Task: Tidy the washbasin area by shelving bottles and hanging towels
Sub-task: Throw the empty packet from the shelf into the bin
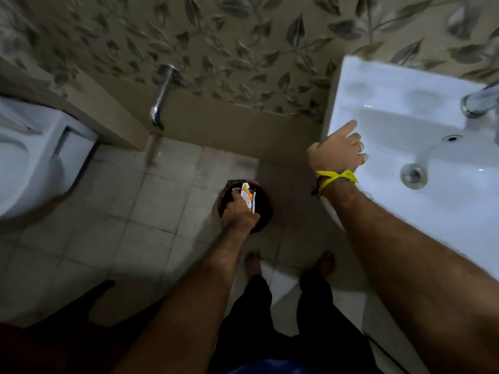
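1. Forearms fill the lower view; feet stand on the tiled floor (140, 201).
2. Left: toilet (29, 157), with a wall spout (162, 95) beyond it.
3. Centre: left hand (239, 214) pinches a small orange-and-white wrapper (248, 197) over a dark round bin (263, 209). It looks light and crumpled; a fingertip pinch should suffice.
4. Right: right hand (337, 152), fingers loosely spread, rests at the washbasin (405, 117) rim, holding nothing. No bottles or towels are visible.
5. Floor room between toilet and basin is narrow.
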